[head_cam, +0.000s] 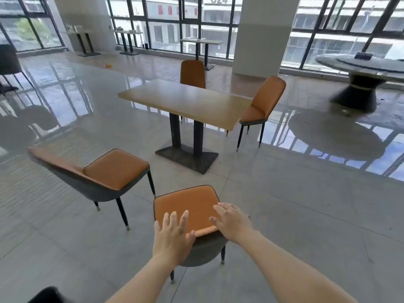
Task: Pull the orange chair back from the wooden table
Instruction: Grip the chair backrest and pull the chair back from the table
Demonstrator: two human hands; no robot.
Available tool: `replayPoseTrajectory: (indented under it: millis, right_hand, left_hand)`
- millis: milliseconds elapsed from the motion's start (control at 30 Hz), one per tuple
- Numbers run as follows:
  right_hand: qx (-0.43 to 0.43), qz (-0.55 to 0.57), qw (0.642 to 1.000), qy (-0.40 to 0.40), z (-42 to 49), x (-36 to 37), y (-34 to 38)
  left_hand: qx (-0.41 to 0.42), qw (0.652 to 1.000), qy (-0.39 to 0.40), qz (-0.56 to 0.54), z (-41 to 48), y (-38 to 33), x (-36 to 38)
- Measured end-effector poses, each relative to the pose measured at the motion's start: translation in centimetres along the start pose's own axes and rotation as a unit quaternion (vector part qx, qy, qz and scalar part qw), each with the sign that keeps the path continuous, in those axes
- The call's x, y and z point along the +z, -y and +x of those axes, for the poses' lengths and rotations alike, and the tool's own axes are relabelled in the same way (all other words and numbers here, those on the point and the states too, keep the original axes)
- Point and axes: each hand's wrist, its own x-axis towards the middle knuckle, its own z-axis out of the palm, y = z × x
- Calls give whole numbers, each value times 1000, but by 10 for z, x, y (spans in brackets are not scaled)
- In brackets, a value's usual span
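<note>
Looking down on the orange chair [185, 206], set on the grey tiled floor [284, 204] off the near end of the wooden table [185, 103] and already well apart from its base, seat facing that way. Just beside it to the left, a second chair [115, 168] of the same make.

Reaching over the top rim [204, 230] of the back with both hands. Left hand [172, 237] flat, fingers [173, 217] spread wide, thumb touching the rim. Right hand [232, 223] likewise spread at the rim's right end, holding nothing. Hard to tell whether that palm rests on the rim or only hangs above it.

Probably moderate in weight: a stiff padded shell on four thin dark legs [223, 254], rigid enough to drag by the back alone. Smooth, leather-like covering, likely slippery under flat palms, so better to curl the fingers over the rim at both ends than to press. Glossy tile, so should slide easily. Worth keeping the pull low and level, since a high tug could tip it backward.
</note>
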Motion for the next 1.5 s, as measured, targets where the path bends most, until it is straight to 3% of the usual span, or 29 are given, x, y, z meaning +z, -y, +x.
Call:
replayPoseTrajectory:
  millis: [200,400,533,633,733,867,1100,1500]
  right_hand:
    - [-23,-62,998,4,8,38,-18]
    - [-55,-116,980,-151,5,66,-29]
    - [-47,-121,972,-194,10,75,-29]
    - [-63,-167,970,-165,27,61,-35]
    - [-105,-157,978,-85,48,48,-36]
    - [-83,-104,984,-118,60,57,-32]
    - [-56,-64,991,-102,84,51,-18]
    - [-1,-88,989,-123,152,45,5]
  left_hand:
    - [-9,998,34,-43,10,-6,39]
    - [-10,999,-22,-30,23,-16,47]
    - [-43,996,-44,-61,37,-17,52]
    - [-34,993,-79,-85,46,-11,60]
    - [-23,991,-101,-81,58,-5,65]
    - [-21,991,-112,-70,75,7,64]
    - [-9,991,-125,-51,105,27,56]
    - [46,991,-119,-49,181,66,36]
